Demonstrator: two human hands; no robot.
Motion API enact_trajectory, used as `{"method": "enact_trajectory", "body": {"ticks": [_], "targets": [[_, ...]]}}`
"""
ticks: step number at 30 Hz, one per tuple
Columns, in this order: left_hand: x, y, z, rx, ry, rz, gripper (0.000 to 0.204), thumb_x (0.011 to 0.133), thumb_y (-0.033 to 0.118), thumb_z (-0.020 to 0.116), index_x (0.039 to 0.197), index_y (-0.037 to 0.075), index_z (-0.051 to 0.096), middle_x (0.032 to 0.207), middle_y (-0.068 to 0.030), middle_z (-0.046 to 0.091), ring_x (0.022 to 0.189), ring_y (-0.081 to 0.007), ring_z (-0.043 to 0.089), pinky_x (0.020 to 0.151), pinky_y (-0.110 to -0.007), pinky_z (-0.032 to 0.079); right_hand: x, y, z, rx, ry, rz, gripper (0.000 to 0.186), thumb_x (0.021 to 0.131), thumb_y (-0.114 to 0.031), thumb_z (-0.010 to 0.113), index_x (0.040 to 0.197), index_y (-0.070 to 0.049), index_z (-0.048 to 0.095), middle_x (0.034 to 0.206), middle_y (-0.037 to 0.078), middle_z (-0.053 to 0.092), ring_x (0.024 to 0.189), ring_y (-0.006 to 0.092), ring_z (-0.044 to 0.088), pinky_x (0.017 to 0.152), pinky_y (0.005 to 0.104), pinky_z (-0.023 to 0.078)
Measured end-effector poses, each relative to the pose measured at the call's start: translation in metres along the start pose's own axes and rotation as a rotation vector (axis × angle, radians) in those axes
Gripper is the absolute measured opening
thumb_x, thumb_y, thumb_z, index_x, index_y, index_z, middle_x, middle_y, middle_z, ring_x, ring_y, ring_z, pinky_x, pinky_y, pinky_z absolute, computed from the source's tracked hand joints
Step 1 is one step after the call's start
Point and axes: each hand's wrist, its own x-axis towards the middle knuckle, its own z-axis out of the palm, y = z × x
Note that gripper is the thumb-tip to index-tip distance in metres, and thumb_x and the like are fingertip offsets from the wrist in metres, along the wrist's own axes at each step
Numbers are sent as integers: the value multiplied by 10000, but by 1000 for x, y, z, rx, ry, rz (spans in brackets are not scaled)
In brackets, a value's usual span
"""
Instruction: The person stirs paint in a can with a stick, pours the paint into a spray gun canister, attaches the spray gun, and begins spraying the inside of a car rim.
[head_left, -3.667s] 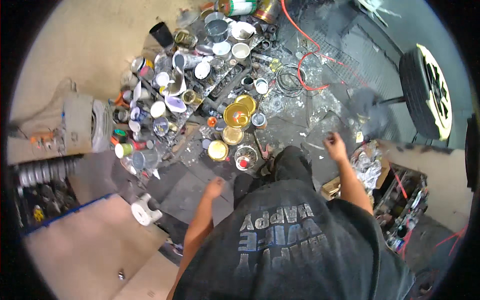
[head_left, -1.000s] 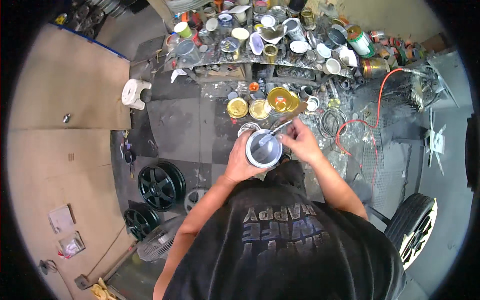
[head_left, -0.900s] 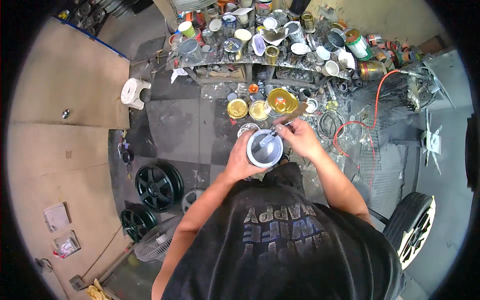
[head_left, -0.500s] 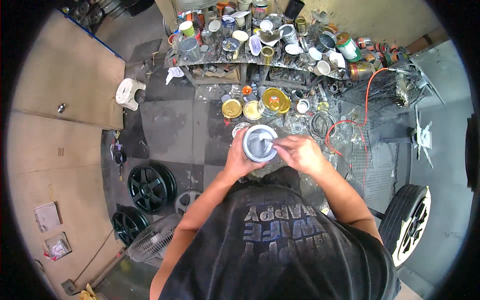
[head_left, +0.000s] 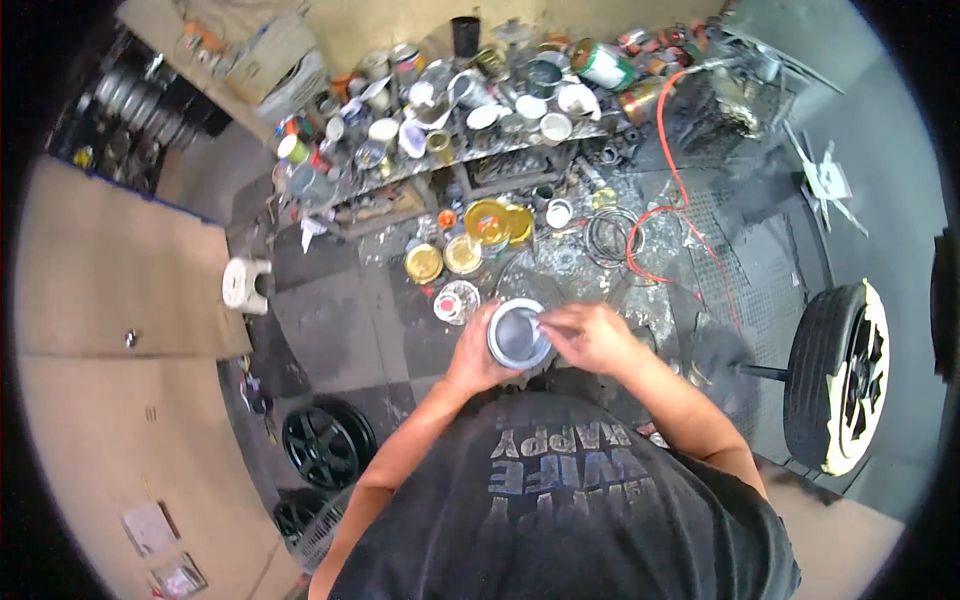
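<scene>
Fingers of the left hand (head_left: 474,355) grip the grey cup (head_left: 517,363) from its left side, mouth upward; the right hand (head_left: 597,340), just right of the rim, pinches a pale stick (head_left: 537,327) reaching into the mouth, blur obscuring its long axis. Gold tins (head_left: 463,254) stand on the floor (head_left: 330,315) beyond.

Block lettering across a faded black fabric T-shirt (head_left: 600,545).
Rows of worn pale and blue capitals (head_left: 560,470), upside down from here; the white-and-green cylindrical metal can (head_left: 605,65) has print too small to read.
</scene>
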Motion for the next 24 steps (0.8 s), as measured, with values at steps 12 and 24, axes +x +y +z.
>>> {"method": "enact_trajectory", "body": {"ticks": [12,24], "targets": [[41,70,92,-12,-329,69,1104,540,312,1001,1438,11,434,1388,-213,554,1317,-400,538,1155,-491,409,-97,69,-63,129,21,61,199,913,-178,686,1070,-69,742,992,186,742,851,392,711,742,476,573],[62,100,135,52,-414,61,1130,544,282,997,1461,8,397,1412,-209,539,1317,-394,536,1117,-482,437,-148,96,-91,326,93,-39,189,927,-249,676,1045,-123,753,923,149,743,866,370,709,747,474,570]]}}
